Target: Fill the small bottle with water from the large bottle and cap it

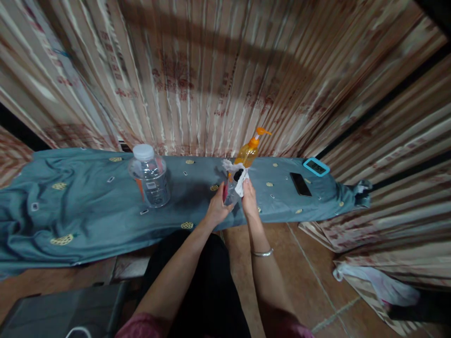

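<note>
My left hand (pixel 219 206) is closed around a small clear bottle (pixel 230 193) with a dark round cap and some red and orange on its side. My right hand (pixel 249 198) pinches a crumpled white cloth or tissue (pixel 240 188), which lies against the capped end of that bottle. Just behind both hands stands an orange pump bottle (pixel 247 154) with yellowish see-through sides. Part of the small bottle is hidden by the fingers and the white cloth.
On the left of the teal pineapple-print cloth (pixel 105 206) stands a large clear plastic jar (pixel 154 183) with a white lid. Toward the right lie a dark phone (pixel 300 184) and a blue-rimmed digital clock (pixel 316 166). Patterned curtains (pixel 197 84) hang behind.
</note>
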`<act>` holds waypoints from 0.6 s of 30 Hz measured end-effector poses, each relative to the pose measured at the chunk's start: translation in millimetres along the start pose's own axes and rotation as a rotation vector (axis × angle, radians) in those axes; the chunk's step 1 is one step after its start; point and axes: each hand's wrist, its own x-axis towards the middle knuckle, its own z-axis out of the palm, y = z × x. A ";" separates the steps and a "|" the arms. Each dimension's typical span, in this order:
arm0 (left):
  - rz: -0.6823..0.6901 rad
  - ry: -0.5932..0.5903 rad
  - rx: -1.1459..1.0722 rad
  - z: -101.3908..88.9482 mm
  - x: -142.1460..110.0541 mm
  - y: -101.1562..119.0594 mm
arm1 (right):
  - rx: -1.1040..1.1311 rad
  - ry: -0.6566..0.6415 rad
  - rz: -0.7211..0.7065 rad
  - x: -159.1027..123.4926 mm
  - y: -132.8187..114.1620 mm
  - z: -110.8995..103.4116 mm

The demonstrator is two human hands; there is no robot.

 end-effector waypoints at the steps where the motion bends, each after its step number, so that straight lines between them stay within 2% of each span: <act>1: 0.013 -0.001 0.011 1.0 -1.8 3.3 | 0.014 0.004 0.022 2.6 4.7 1.8; 6: 0.104 0.109 -0.011 9.7 -6.4 13.0 | 0.032 0.048 0.175 -8.2 43.6 3.3; 9: 0.101 0.160 -0.001 13.9 -6.4 14.6 | 0.039 0.054 0.241 -17.8 61.7 1.4; 13: 0.036 0.224 -0.011 15.2 -5.9 13.7 | 0.060 0.093 0.280 -23.6 72.7 2.5; 18: -0.021 0.270 -0.067 7.2 -3.9 13.2 | 0.140 0.125 0.286 -31.4 73.3 12.9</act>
